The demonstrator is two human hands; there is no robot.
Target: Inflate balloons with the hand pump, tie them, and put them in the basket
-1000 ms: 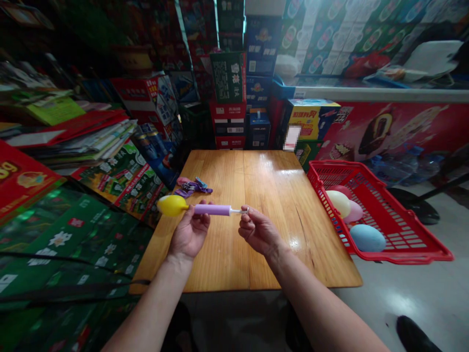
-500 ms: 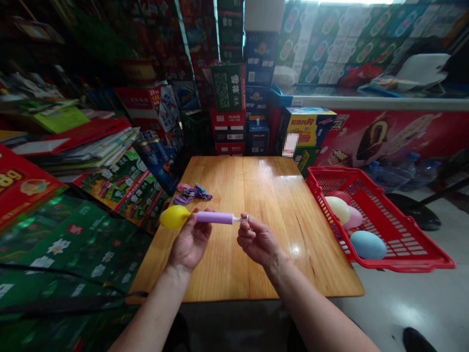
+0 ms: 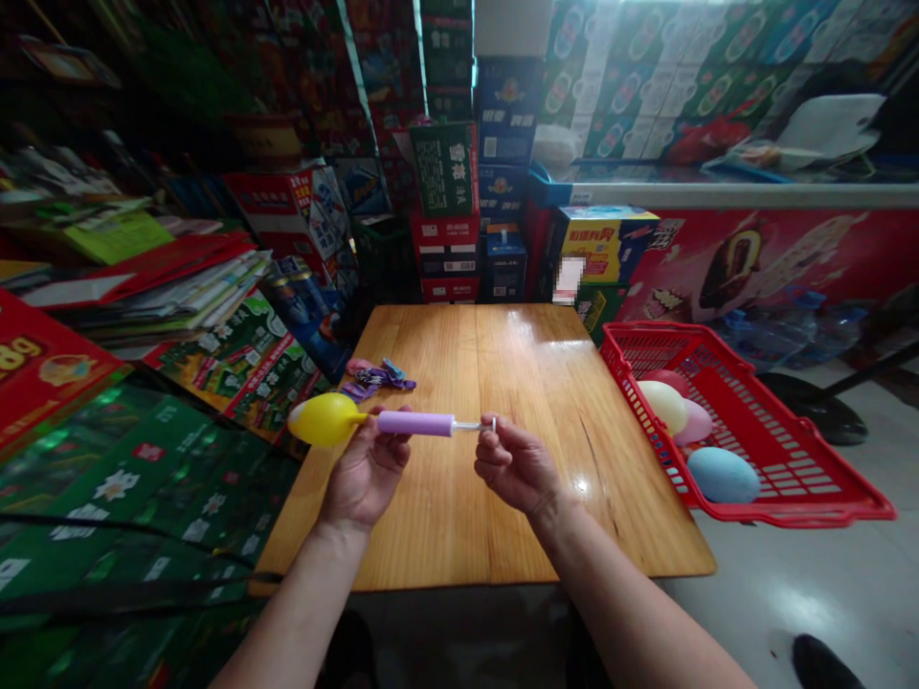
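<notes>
A partly inflated yellow balloon [image 3: 323, 419] sits on the nozzle of a lilac hand pump [image 3: 414, 423], held above the wooden worktop [image 3: 466, 364]. The person's left hand [image 3: 366, 469] curls around the pump's barrel, just in front of a small heap of uninflated balloons [image 3: 377, 379]. The right hand [image 3: 517, 469] pinches the end of the pump's thin metal rod [image 3: 474, 425] between thumb and fingertips. Just right of the worktop, a red plastic basket [image 3: 646, 328] holds inflated balloons, among them a pale blue balloon [image 3: 723, 476].
</notes>
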